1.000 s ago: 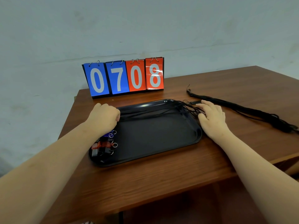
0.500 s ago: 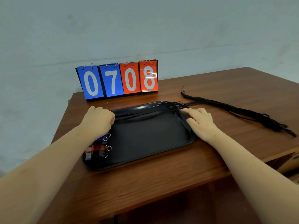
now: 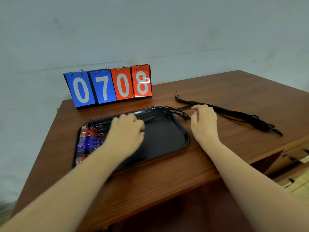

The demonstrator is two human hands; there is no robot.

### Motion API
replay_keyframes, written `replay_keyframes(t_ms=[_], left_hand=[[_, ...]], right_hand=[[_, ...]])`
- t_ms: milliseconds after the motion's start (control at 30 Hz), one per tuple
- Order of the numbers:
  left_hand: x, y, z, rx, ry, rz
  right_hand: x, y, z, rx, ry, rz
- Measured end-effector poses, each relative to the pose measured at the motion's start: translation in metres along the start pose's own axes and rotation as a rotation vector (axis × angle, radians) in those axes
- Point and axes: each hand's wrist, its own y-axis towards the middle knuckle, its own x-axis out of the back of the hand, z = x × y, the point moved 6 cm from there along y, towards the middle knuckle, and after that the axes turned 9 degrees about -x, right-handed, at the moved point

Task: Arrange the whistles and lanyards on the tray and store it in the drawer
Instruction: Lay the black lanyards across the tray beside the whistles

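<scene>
A black tray (image 3: 168,141) lies on the wooden table (image 3: 167,173). Several red and blue whistles (image 3: 88,139) sit in a column at its left end. Black lanyards (image 3: 160,113) run along the tray's far edge and spill over its right corner. My left hand (image 3: 127,131) rests over the tray's far middle, fingers curled on the lanyard cords. My right hand (image 3: 203,123) hovers just right of the tray, fingers loosely bent near the lanyard ends. A second bundle of black lanyards (image 3: 234,114) lies on the table further right.
A flip scoreboard (image 3: 108,86) reading 0708 stands at the table's back, behind the tray. An open wooden drawer (image 3: 294,163) shows at the lower right, below the table edge. A pale wall rises behind.
My left hand has slid right along the tray's far edge, uncovering the whistles. My right hand has lifted off the tray's right rim and moved a little right.
</scene>
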Motion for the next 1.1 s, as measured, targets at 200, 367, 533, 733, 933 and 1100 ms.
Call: replay_keyframes(t_ms=[200,367,533,733,933,1100], left_hand=[[-0.025,-0.008,-0.117,-0.129,-0.268,-0.191],[-0.036,-0.012,-0.115,-0.093,-0.317,-0.336],[-0.035,-0.013,-0.116,-0.097,-0.338,-0.338],[-0.035,-0.015,-0.115,-0.076,-0.353,-0.353],[-0.034,-0.017,-0.114,-0.061,-0.378,-0.351],[-0.033,-0.016,-0.115,-0.058,-0.387,-0.344]], right_hand=[[0.009,0.005,-0.017,-0.016,-0.214,0.037],[0.029,0.018,-0.086,-0.229,-0.420,0.166],[0.020,0.018,-0.089,-0.271,-0.524,0.197],[0.032,0.013,-0.075,-0.120,-0.432,0.131],[0.033,0.007,-0.064,0.022,-0.412,0.060],[0.011,0.010,-0.079,-0.091,-0.465,0.376]])
